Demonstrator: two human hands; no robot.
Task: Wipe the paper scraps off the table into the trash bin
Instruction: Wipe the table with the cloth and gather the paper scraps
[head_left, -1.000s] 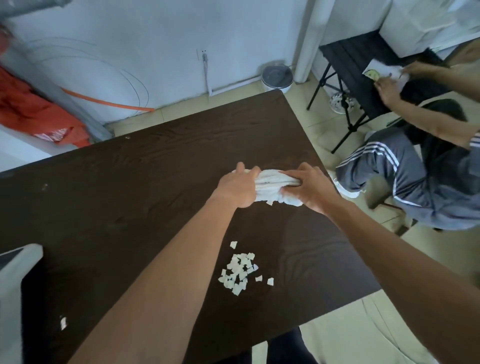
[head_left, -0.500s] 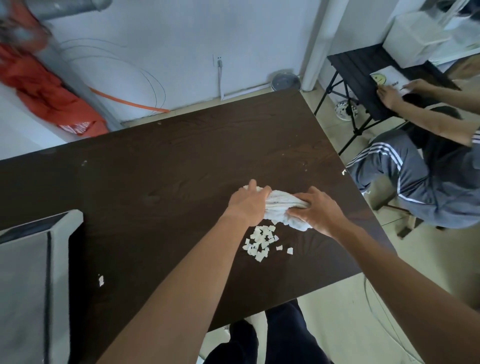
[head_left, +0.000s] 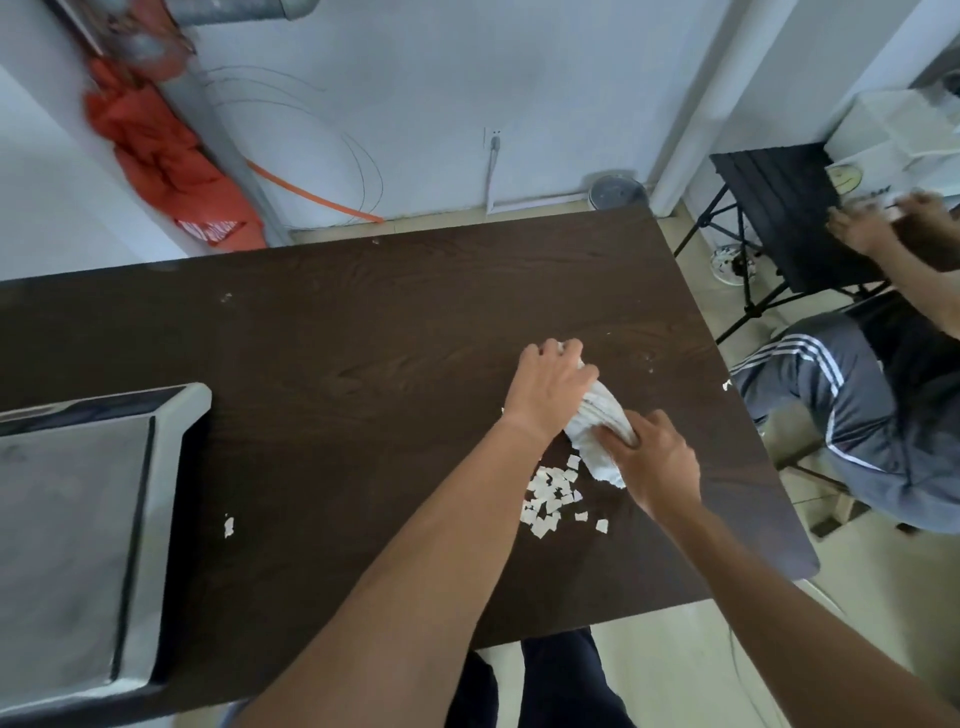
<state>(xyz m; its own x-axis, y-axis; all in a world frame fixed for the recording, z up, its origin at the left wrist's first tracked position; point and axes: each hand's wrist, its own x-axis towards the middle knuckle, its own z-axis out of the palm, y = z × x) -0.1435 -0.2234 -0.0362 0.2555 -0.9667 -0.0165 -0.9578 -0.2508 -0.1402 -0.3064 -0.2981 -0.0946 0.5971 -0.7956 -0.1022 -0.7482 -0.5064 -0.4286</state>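
Observation:
A bunched white cloth (head_left: 597, 421) lies on the dark wooden table (head_left: 363, 374), held at both ends. My left hand (head_left: 548, 389) grips its far end. My right hand (head_left: 654, 460) grips its near end. Just in front of the cloth sits a pile of small white paper scraps (head_left: 550, 496), with two loose scraps to its right. One stray scrap (head_left: 228, 526) lies alone further left. A round grey bin (head_left: 615, 189) stands on the floor beyond the table's far right corner.
A silver tray-like object (head_left: 93, 530) rests on the table at the left edge. Another person (head_left: 857, 415) sits close to the table's right side, hands at a small black folding table (head_left: 779, 208). An orange cloth (head_left: 171, 166) hangs by the wall.
The cloth has turned from lying crosswise to slanting: my left hand moved away from me, my right hand drew nearer. The view shifted, showing more of the tray.

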